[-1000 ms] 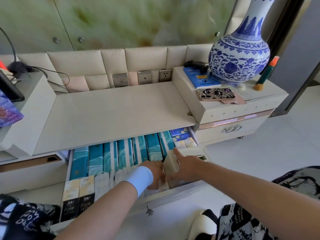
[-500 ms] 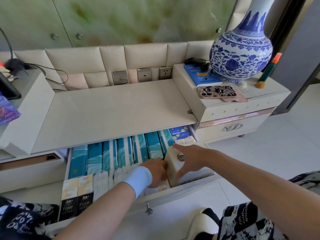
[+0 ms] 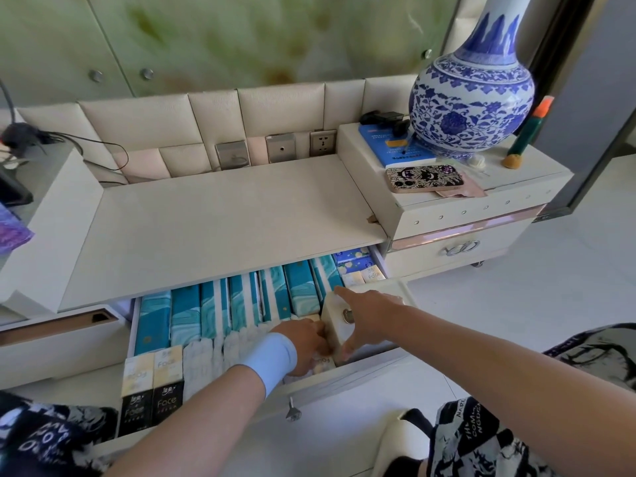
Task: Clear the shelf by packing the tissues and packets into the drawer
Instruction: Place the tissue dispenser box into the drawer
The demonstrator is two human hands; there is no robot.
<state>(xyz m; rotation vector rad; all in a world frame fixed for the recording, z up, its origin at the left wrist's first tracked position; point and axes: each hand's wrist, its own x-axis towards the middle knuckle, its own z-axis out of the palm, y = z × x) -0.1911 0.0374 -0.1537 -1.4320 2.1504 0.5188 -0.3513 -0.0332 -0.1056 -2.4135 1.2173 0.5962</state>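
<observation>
Under your right hand (image 3: 370, 313), at the right end of the open drawer (image 3: 344, 390), stands a cream box (image 3: 335, 327) with a metal clasp. Your fingers are spread wide and straight over it, the index finger lying along its far top edge and the thumb against its near face. Your left hand (image 3: 304, 344), with a pale blue wristband (image 3: 272, 359), is pushed down among small packets just left of that box. Its fingertips are buried there, so you cannot tell whether they pinch anything.

Beyond your left hand, a row of teal tissue packs (image 3: 186, 315) stands on edge across the back of the drawer. To the left of your wrist are white packets (image 3: 201, 359), then two black-and-cream Face packets (image 3: 151, 390) at the near left corner. Past your right index finger, blue floral packets (image 3: 354, 261) fill the far right corner.

Above both hands runs the cream shelf (image 3: 223, 215), its top bare, with wall sockets (image 3: 321, 142) and a padded cream back panel (image 3: 137, 122) behind it. Right of your right arm, a side cabinet (image 3: 481, 208) carries a blue-and-white vase (image 3: 471, 108), a blue book (image 3: 385, 146) and a patterned phone (image 3: 425, 179). Pale floor tiles (image 3: 550, 297) lie to the right and a green glossy wall panel (image 3: 241, 36) rises behind.
</observation>
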